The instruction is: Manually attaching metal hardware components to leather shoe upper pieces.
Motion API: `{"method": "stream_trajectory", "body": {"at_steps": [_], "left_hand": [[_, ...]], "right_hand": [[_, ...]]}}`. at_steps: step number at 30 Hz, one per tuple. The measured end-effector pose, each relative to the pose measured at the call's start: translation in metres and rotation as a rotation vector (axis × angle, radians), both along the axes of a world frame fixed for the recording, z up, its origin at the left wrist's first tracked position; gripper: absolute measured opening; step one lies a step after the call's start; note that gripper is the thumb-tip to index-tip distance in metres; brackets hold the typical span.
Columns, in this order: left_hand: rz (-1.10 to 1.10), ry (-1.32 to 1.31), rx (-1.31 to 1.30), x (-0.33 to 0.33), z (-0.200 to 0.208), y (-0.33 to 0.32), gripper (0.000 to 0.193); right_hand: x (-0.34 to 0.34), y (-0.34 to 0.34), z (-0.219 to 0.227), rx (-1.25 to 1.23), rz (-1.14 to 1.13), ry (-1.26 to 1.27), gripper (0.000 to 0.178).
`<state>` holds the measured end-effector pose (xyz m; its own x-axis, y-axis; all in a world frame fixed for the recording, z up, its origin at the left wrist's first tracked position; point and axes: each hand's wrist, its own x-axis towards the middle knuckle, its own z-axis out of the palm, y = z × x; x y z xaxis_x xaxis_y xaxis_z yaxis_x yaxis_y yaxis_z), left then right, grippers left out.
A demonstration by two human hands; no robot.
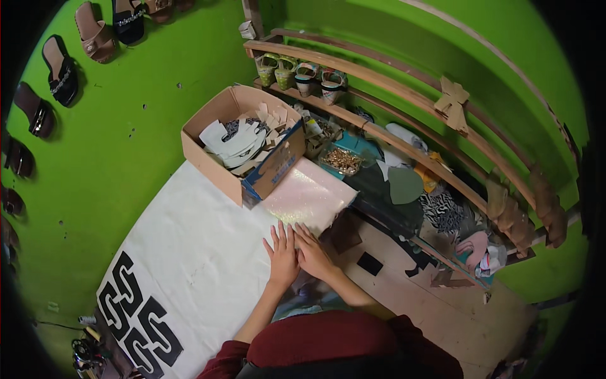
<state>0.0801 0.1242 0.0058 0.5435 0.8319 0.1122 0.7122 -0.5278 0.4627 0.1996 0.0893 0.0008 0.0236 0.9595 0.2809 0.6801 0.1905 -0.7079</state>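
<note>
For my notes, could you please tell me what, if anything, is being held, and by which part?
Nothing is held: the left hand and right hand are open near the shiny sheet.

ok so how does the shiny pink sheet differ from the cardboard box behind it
The shiny pink sheet lies flat, while the cardboard box stands tall with its top open. The sheet is pale and glittery; the box is brown with a blue-marked side. The box holds cut pieces; the sheet holds none. Both are by the white work surface.
</note>
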Motion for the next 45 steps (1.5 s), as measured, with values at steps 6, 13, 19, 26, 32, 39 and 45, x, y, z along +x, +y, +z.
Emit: {"method": "stream_trajectory", "body": {"at_steps": [6,13,19,26,32,39,45], "left_hand": [[-0.004,-0.038,0.081,0.028,0.028,0.064,0.068],[0.043,-0.331,0.242,0.067,0.069,0.157,0.056],[0.097,-0.196,0.165,0.100,0.085,0.279,0.039],[0.215,0.419,-0.118,0.124,0.058,0.348,0.029],[0.230,0.275,-0.059,0.116,0.053,0.345,0.022],[0.333,0.010,-0.153,0.111,0.079,0.328,0.023],[0.349,-0.058,-0.138,0.107,0.091,0.310,0.021]], "right_hand": [[0.026,0.066,0.030,0.100,0.009,0.019,0.055],[0.069,0.165,0.065,0.247,0.107,0.087,0.047],[0.114,0.236,0.063,0.397,0.105,-0.066,0.039],[0.159,0.254,0.019,0.475,-0.023,0.135,0.033],[0.205,0.261,-0.043,0.093,-0.112,0.290,0.031],[0.209,0.292,-0.091,0.034,-0.113,0.103,0.025],[0.210,0.297,-0.108,-0.208,-0.062,-0.309,0.043]]}}
